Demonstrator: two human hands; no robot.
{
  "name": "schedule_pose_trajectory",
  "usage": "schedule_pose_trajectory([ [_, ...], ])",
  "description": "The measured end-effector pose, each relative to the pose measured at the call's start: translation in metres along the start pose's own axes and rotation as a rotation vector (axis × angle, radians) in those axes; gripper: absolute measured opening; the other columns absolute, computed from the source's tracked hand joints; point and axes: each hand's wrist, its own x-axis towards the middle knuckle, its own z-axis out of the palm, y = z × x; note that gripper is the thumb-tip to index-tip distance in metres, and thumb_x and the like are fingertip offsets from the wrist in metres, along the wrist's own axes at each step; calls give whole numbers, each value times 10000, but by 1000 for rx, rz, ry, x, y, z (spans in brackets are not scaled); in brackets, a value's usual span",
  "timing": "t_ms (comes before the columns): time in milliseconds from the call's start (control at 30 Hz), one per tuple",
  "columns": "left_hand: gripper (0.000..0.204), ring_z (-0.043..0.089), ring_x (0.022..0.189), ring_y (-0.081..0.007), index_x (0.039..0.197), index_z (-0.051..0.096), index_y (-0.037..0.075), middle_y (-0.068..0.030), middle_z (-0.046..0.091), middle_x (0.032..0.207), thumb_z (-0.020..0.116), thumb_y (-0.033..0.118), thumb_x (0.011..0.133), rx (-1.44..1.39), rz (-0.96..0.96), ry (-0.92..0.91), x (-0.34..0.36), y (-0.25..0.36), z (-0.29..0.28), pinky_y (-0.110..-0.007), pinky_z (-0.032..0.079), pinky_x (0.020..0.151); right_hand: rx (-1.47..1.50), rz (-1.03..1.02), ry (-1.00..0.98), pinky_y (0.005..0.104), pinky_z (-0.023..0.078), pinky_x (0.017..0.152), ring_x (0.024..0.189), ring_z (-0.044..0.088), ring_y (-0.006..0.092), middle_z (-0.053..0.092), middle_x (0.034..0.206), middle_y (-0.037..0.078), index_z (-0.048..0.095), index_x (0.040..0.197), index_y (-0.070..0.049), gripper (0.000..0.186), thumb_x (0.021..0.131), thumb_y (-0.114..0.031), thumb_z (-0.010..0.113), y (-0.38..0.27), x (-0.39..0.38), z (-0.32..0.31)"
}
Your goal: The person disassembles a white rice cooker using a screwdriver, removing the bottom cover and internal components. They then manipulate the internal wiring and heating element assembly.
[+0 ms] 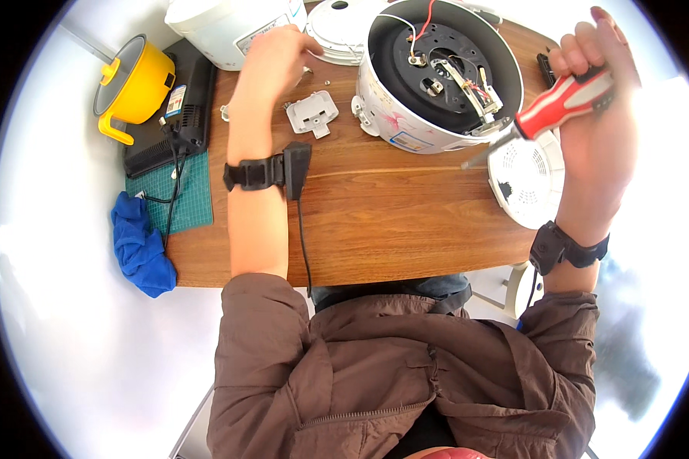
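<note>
My right hand (599, 92) is wrapped round the red and grey handle of a screwdriver (563, 105). The metal shaft points down and left, its tip beside the rice cooker body (394, 115). That round white body with pink flowers lies opened up, baring a black inside, wires and a metal bracket (467, 86). Further left, my left hand (274, 63) reaches over the table near a small grey-white plastic cover (312, 113). One finger shows to its right; the others are mostly hidden, so any hold there cannot be made out.
A white vented round cover (528, 183) lies under my right forearm. Behind my left hand stand a white container (230, 23) and a white round lid (341, 30). At left are a yellow pot (142, 84), a black device (142, 145), a green mat (195, 200) and a blue cloth (139, 249).
</note>
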Motion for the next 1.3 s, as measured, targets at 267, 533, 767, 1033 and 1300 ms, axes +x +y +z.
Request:
schedule_pose_trajectory([
  [267,93,652,764,-294,956,748,9,-132,675,872,734,57,877,-475,-64,151,6,96,-83,-379,510,688,-240,-478,-183,274,481,809,935,554,160,560,1013,61,448,1385,69,454,1013,-184,511,20,25,-24],
  [533,126,635,825,-314,997,784,115,-110,634,858,730,170,897,-323,161,68,5,108,-63,-402,497,718,-105,-386,-279,285,487,819,917,543,160,541,1005,66,504,1228,10,334,899,-6,451,48,23,-10],
  [767,159,557,737,-251,1055,805,159,-72,510,772,736,212,922,-304,209,174,3,96,-40,-377,430,659,-141,-349,-244,234,479,784,884,554,120,566,964,52,545,1165,4,250,930,8,462,60,28,1],
  [1033,127,636,827,-333,969,793,115,-131,614,842,732,183,881,-392,145,67,3,109,-64,-433,501,716,-134,-222,-247,223,467,743,849,538,106,573,951,65,547,1130,-1,209,939,-6,461,54,26,1],
  [1300,132,619,790,-329,933,801,119,-132,575,805,737,224,885,-370,145,34,1,112,-69,-434,484,681,-74,-273,-225,223,463,719,866,548,118,559,942,59,544,1118,-6,201,938,4,455,63,29,1],
])
